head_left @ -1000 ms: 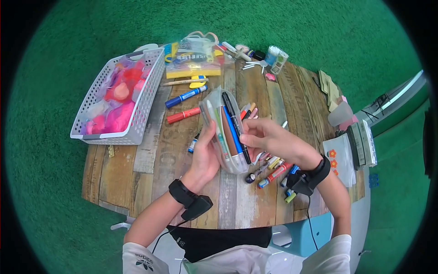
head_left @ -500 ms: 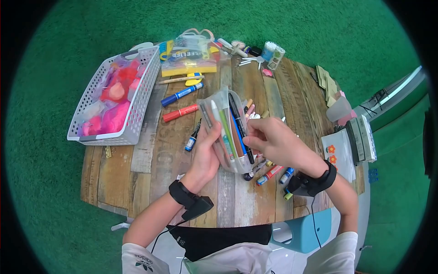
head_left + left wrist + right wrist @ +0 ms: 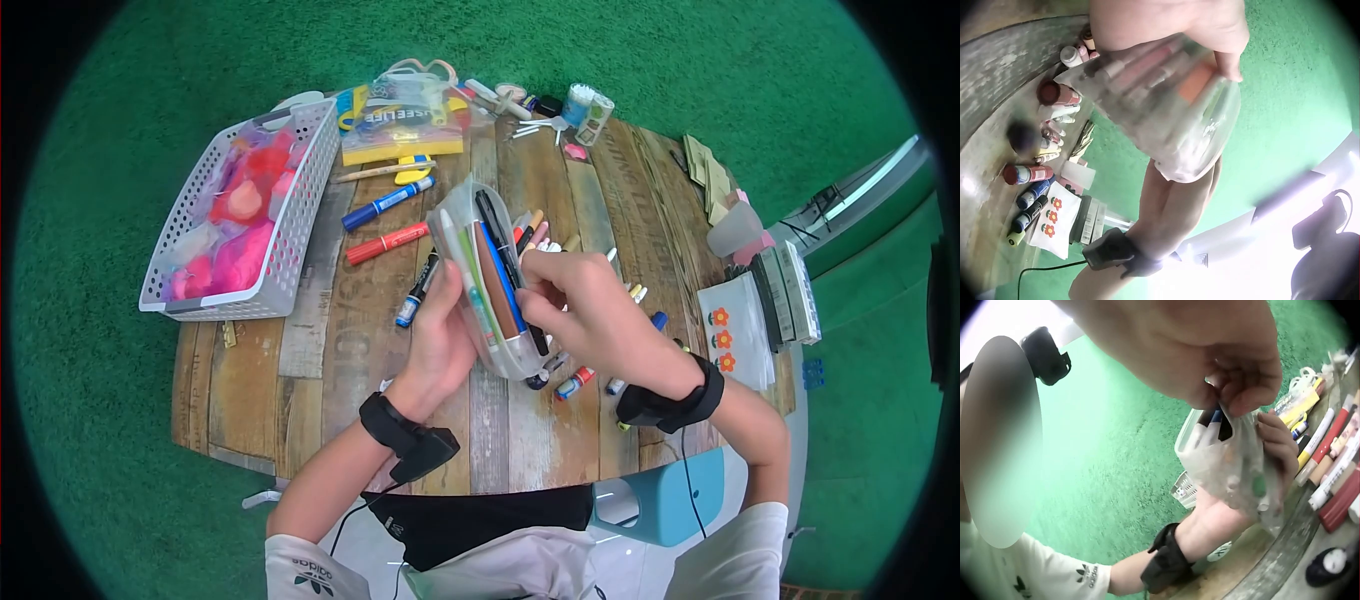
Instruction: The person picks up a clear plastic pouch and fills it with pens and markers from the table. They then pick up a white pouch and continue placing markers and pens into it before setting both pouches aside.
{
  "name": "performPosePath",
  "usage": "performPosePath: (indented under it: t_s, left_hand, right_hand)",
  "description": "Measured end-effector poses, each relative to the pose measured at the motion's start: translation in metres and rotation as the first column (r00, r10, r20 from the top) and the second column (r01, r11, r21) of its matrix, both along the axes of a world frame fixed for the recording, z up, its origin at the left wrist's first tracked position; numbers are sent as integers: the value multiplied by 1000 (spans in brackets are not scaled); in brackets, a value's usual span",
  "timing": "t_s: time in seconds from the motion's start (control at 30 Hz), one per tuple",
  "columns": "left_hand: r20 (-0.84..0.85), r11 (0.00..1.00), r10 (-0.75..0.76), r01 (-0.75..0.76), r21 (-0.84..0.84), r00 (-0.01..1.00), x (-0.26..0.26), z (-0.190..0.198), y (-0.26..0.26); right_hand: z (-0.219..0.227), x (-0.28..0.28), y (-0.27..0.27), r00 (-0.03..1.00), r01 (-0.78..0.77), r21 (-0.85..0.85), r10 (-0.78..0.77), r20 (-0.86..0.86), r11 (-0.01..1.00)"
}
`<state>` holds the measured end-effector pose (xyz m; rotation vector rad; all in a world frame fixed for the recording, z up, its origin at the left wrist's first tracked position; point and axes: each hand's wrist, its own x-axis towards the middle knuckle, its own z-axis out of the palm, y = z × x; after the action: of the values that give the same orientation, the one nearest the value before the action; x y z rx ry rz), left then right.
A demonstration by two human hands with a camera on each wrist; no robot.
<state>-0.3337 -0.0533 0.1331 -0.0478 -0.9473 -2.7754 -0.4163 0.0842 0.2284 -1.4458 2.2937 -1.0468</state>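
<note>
A translucent pencil case holds several pens, among them a black pen and a blue pen. My left hand grips the case from its left side, tilted above the table. At the case's right edge, my right hand has its thumb and fingers pinched together. In the right wrist view those fingertips hold the edge of the case, beside its open mouth where pen ends show. Left of the case lie a red marker, a blue marker and a black marker.
A white basket of pink items stands at the left. Behind are a yellow-edged zip bag and a tub of cotton swabs. Several markers lie under my right arm, near a sheet with orange flowers.
The case stays in my left hand, shifted slightly left in view. My right hand has stayed at its right edge, its wrist turning and fingers drawing closer together.
</note>
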Motion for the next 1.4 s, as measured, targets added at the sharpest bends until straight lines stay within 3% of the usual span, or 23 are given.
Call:
performPosePath:
  t_s: [0.03, 0.07, 0.13, 0.3, 0.4, 0.57, 0.73, 0.97, 1.03, 1.17, 1.23, 1.4]
  left_hand:
    - [-13, 1000, -19, 19, -16, 1000, 0, 1, 0]
    - [-25, 999, -39, 38, -32, 999, 0, 1, 0]
    - [-29, 998, -68, 68, -14, 997, -1, 1, -2]
    - [-31, 996, -88, 88, 6, 996, -2, 4, -2]
    - [54, 996, -60, 56, 70, 997, -2, -2, -4]
    - [180, 986, 93, -116, 121, 979, -6, -12, -2]
    - [143, 992, 85, -97, 81, 986, -4, -15, -4]
    - [99, 991, 126, -130, 34, 987, -8, -25, -1]
    - [102, 991, 127, -130, 24, 987, -9, -28, 0]
    - [105, 996, 84, -87, 24, 991, -9, -27, -2]
    - [64, 999, 35, -36, 24, 997, -6, -21, -1]
    - [-16, 993, -120, 120, 12, 993, -2, -8, 2]
  right_hand:
    - [1, -2, 0, 994, -2, 30, -1, 107, 1000]
    - [0, -2, -1, 994, -2, 29, -2, 107, 1000]
    - [-3, -4, -1, 918, 22, 28, -32, 395, 999]
    - [-4, -2, 0, 888, 14, 45, -33, 458, 999]
    - [-6, 3, 5, 864, 8, 73, -44, 502, 997]
    - [-1, 1, 9, 828, -72, 190, -47, 558, 979]
    - [0, -1, 11, 777, -135, 167, 0, 629, 977]
    - [-9, 3, 15, 887, 2, 166, -78, 455, 986]
    - [-10, 3, 15, 999, -43, 119, 42, 5, 992]
    - [-11, 4, 13, 999, -26, 61, 24, 32, 998]
    - [-6, 8, 7, 975, 154, 63, -162, 150, 986]
    - [-13, -6, -2, 960, 163, 16, -162, 228, 986]
